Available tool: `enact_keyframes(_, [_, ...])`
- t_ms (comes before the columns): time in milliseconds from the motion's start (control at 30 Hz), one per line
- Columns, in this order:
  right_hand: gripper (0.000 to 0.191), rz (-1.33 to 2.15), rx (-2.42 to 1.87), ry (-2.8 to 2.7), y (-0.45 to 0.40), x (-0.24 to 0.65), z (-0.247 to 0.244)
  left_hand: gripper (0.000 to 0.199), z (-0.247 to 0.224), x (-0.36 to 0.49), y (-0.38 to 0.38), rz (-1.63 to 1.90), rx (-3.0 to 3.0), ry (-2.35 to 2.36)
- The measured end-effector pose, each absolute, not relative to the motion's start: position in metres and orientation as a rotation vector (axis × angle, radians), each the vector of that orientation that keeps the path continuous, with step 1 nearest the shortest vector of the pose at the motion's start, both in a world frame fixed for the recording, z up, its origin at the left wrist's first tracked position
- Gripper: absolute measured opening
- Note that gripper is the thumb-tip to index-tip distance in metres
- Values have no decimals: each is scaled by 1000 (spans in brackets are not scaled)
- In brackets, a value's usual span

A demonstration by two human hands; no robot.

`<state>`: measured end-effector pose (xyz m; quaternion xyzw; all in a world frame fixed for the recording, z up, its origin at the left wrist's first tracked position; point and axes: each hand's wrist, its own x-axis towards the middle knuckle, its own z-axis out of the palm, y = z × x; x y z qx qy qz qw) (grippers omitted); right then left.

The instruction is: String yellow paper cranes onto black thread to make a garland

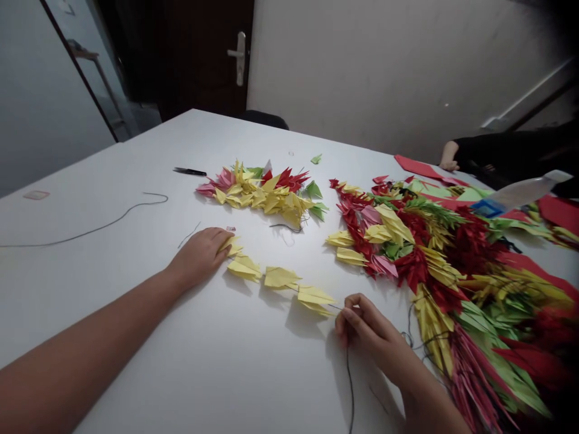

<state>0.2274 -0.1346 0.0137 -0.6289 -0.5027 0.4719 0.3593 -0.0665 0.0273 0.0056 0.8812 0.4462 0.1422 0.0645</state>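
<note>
Nearest, lower right: one right hand (368, 331), thumb and index finger together, clamped on dark thread (350, 386); its loose end trails down toward the lower edge.
Lower left to centre: one left hand (201, 256), low over the white surface (181, 361), fingers closed on the yellow end piece (231, 244) of the strand.
Between the hands: folded yellow paper pieces (280, 277), threaded in a row, slanting down toward the right hand.
Beyond the strand: one cluster of folded paper (262, 196), yellow, red, pink and green; one small green piece (316, 159) apart behind it.
Left of the cluster: one black-handled tool (192, 172); farther left, one loose dark strand (104, 228), curved at one end.
Right: one large heap of folded paper (407, 265), mixed colours; one translucent bottle (520, 194) with blue label, tilted.
Far right: another person's hand (449, 158), beside red paper (418, 167).
Background: dark door (203, 66), metal handle (240, 58).
</note>
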Motion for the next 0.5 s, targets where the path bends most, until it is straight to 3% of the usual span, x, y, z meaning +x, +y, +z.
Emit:
enact_keyframes(67, [27,1422,-1495,-983,-132,226,12,36,3,-68,31,451,2690,1341])
enact_keyframes(200, [41,1448,-1434,-746,-128,234,8,35,-4,-74,40,467,2754,1350])
enact_keyframes(500, [43,956,-1564,-793,-120,257,1,40,0,-86,55,491,2745,1714])
